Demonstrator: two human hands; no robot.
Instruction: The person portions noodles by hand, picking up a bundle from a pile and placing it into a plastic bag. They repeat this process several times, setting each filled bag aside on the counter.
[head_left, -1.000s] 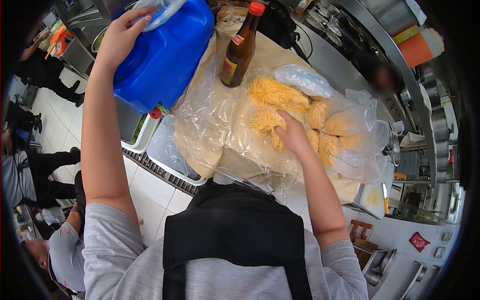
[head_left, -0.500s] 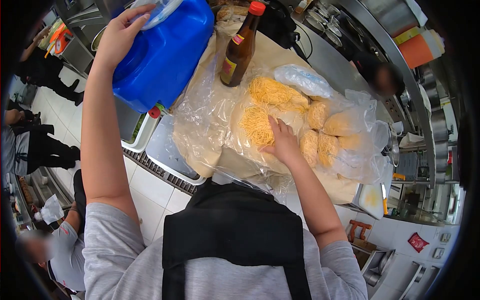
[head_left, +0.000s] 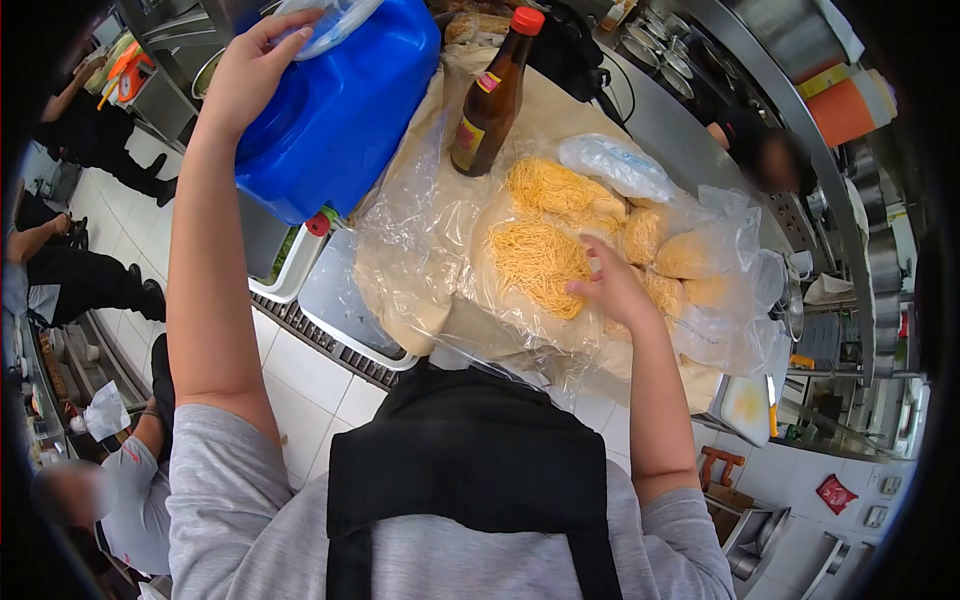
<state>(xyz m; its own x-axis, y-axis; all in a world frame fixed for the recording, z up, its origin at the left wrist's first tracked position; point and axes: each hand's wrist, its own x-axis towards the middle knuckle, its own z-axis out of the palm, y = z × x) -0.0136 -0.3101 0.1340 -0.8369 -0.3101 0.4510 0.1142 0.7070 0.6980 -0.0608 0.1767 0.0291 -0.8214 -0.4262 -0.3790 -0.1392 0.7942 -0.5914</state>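
Observation:
My left hand (head_left: 262, 70), thumb and fingers pinched together, holds the edge of a clear plastic bag (head_left: 335, 28) at the top of a blue container (head_left: 365, 100). My right hand (head_left: 612, 290) has its fingers apart at the right edge of a loose spread of yellow noodles (head_left: 535, 268). Behind that spread lies a second noodle portion (head_left: 550, 188). More noodle bundles (head_left: 685, 254) sit in clear plastic to the right. A brown bottle with a red cap (head_left: 493, 105) stands behind the noodles.
Brown paper and clear plastic (head_left: 405, 230) cover the work surface. A rolled plastic bag (head_left: 618, 167) lies behind the noodles. A white tray (head_left: 290, 268) is below the blue container. Several people are at the left; another person (head_left: 750, 140) is across the counter.
My right hand has moved right, off the middle of the near noodles, and its fingers have spread. Those noodles now lie wider and looser. My left hand keeps its hold on the plastic.

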